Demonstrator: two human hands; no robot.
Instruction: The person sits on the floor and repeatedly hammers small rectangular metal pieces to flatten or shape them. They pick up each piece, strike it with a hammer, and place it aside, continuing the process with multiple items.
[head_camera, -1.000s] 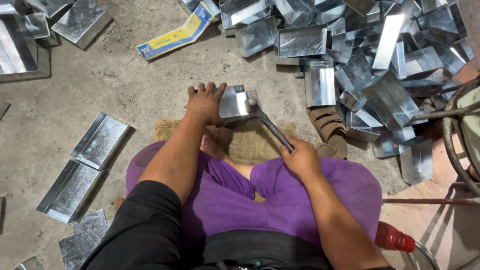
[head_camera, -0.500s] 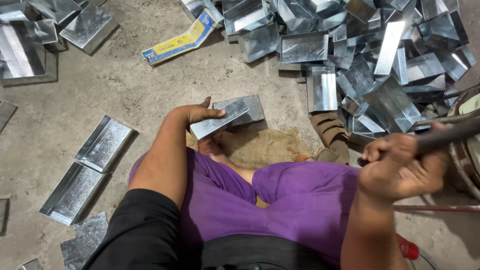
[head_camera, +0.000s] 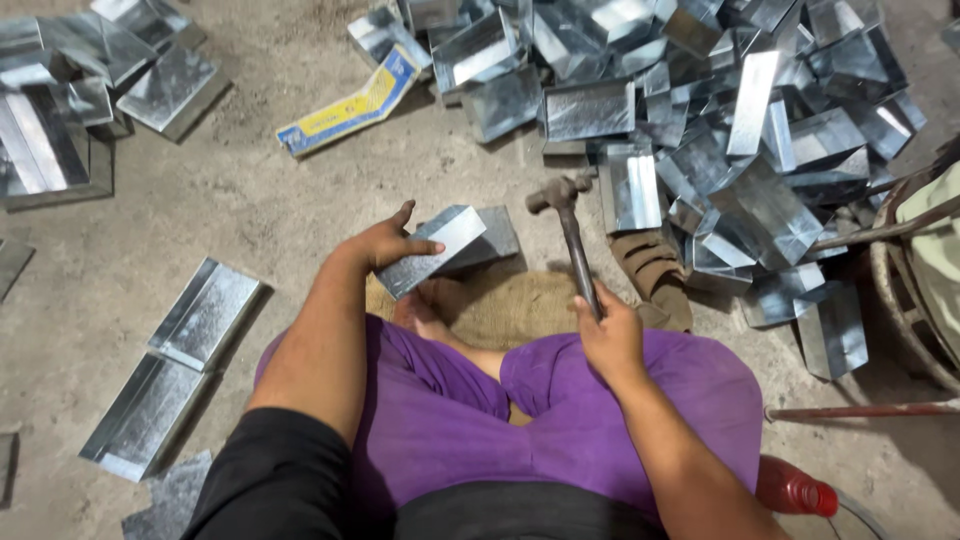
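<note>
So the person sits cross-legged on a concrete floor (head_camera: 250, 210) in purple trousers, with a bent sheet-metal piece (head_camera: 447, 247) pinned under the left hand (head_camera: 385, 245). That hand is wrapped over the near-left end of the piece, thumb on top, fingers curled around the edge, so it's clamped on the metal. The piece's long axis runs diagonally, from low-left by the hand up to the right, and it rests on a bit of burlap sacking (head_camera: 520, 305) right in front of the shins. The right hand (head_camera: 605, 335) is closed tight on the handle of a hammer (head_camera: 570, 235), with the head up and away from the body, sitting just right of the piece's far end, near it but not touching. So the left hand is the one on the piece, and the hammer head lies to the right of it. All around: a big heap of shiny folded metal boxes (head_camera: 700, 120) at top right, a couple of flat folded channels (head_camera: 175, 360) on the left, a yellow-and-blue carton (head_camera: 350, 105) lying on the floor, and a red bottle (head_camera: 795, 490) by the right knee.
</note>
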